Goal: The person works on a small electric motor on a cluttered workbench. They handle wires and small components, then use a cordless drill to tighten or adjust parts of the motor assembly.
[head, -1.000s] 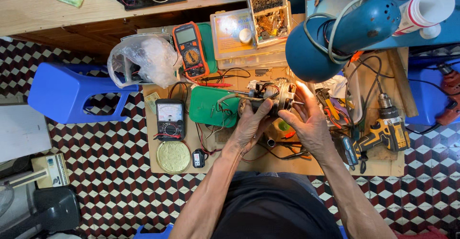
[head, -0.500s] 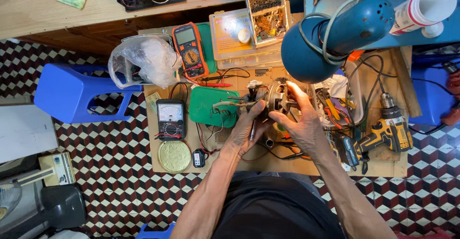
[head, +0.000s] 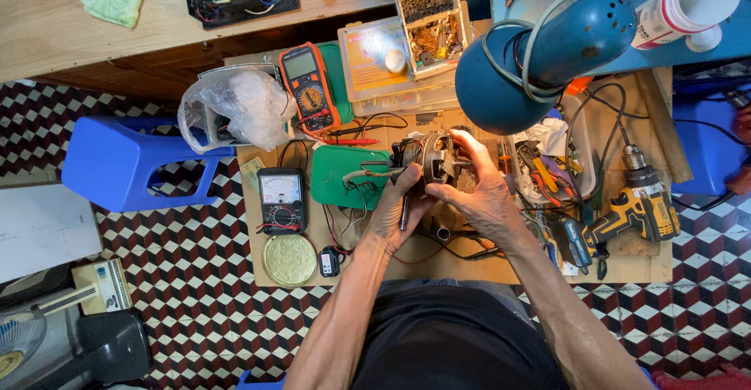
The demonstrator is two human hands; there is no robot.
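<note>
You hold the small electric motor in both hands above the wooden board. Your left hand closes on it from below, fingers wrapped around the underside, with a thin metal rod running down past the palm; whether that hand pinches the rod cannot be told. Your right hand closes on the far side of the motor, thumb and fingers curled over its casing and the index finger raised along its top edge.

Compared with half a second ago, the motor sits a little lower and nearer your body, and the right hand has shifted round toward the motor's right face. The left hand keeps its hold beneath.

To the left of the grip lies the green mat, with loose wires trailing from the motor across it. Further left stands the black meter, and beyond the grip the orange meter. To the right of the grip lies the yellow drill. The blue lamp hangs just beyond the right hand.
</note>
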